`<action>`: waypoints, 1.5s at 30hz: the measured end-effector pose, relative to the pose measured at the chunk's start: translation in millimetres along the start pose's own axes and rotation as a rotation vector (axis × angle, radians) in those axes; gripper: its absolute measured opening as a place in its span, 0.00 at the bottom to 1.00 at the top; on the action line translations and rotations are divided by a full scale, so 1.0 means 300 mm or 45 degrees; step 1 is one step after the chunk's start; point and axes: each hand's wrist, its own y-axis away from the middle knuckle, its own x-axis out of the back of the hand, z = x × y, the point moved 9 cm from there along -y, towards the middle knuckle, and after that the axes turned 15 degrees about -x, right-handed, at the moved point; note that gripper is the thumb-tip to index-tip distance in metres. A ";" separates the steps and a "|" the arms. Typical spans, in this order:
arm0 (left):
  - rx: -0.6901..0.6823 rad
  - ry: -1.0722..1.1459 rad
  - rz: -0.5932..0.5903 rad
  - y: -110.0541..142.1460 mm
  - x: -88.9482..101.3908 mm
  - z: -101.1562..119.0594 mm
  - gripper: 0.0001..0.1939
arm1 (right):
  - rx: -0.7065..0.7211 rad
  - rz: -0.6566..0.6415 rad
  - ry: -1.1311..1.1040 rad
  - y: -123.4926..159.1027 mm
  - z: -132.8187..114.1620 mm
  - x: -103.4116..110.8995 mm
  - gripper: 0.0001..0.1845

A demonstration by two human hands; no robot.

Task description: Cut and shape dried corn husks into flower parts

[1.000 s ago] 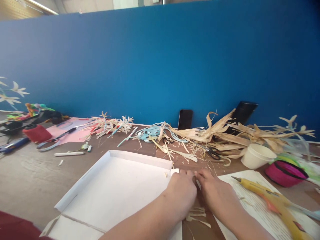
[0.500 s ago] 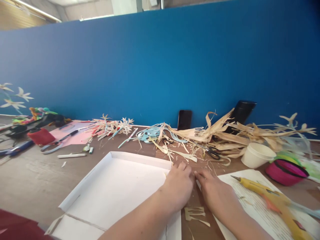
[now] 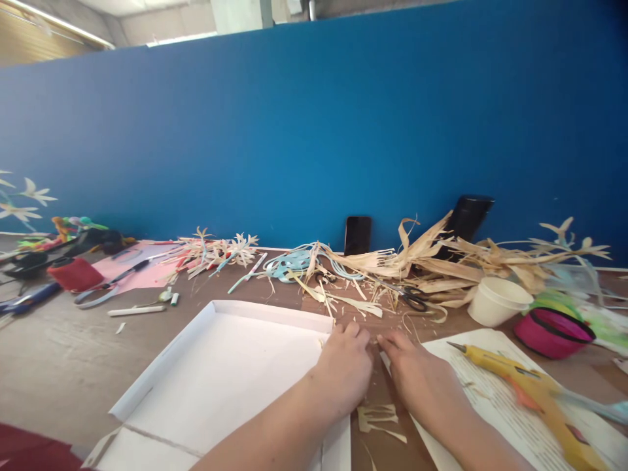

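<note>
My left hand (image 3: 346, 366) rests at the right edge of an open white cardboard box lid (image 3: 235, 366), its fingers curled down beside the far right corner. Its fingertips point away from me, so whatever they hold is hidden. Close by on the right, my right hand (image 3: 422, 373) has thumb and forefinger pinched together; nothing I can name shows between them. A narrow gap separates the two hands. Just below it lies a frayed piece of dried husk (image 3: 377, 417). Under my right forearm is a printed sheet of paper (image 3: 483, 389), bearing a yellow glue gun (image 3: 520, 376).
Dried husks (image 3: 412, 255) and black-handled scissors (image 3: 415, 299) lie along the blue partition (image 3: 294, 131), with coiled blue strips (image 3: 294, 261). A phone (image 3: 358, 235) leans there. To the right stand a cream cup (image 3: 498, 302) and a pink pouch (image 3: 554, 333); husk flowers (image 3: 240, 247) lie left.
A small white piece seen by my left fingers a second ago is now out of sight. My left hand has turned slightly with its fingers curling lower. My right hand keeps its pinch.
</note>
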 end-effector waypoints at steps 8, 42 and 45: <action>0.006 0.053 -0.042 0.010 0.012 0.000 0.08 | -0.019 -0.027 -0.032 0.001 0.002 0.009 0.19; 0.301 0.117 0.100 -0.011 -0.012 -0.088 0.06 | -0.255 -0.012 -0.448 -0.014 0.081 0.021 0.27; 0.354 0.158 0.207 0.001 0.013 -0.103 0.07 | -0.420 0.075 -0.840 -0.031 0.145 0.033 0.26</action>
